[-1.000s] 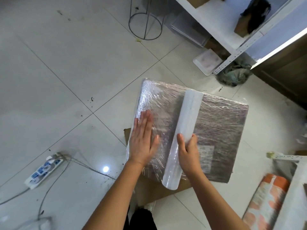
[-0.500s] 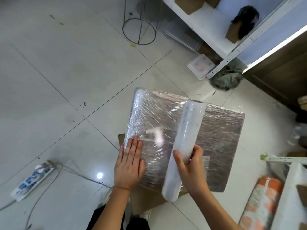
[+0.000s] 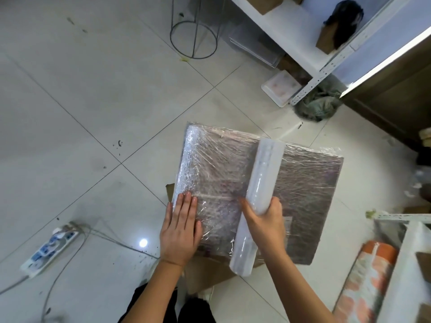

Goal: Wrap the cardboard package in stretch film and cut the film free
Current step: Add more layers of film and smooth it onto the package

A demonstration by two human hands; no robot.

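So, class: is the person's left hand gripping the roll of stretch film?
No. The left hand lies flat on the wrapped package, while the right hand grips the roll.

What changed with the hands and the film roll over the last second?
The left hand slid along the wrapped cardboard package toward the person, from mid-face to the near left corner, fingers flat on the film. The right hand shifted from resting on the stretch film roll to gripping it. The roll lies across the package as before; the film is uncut.
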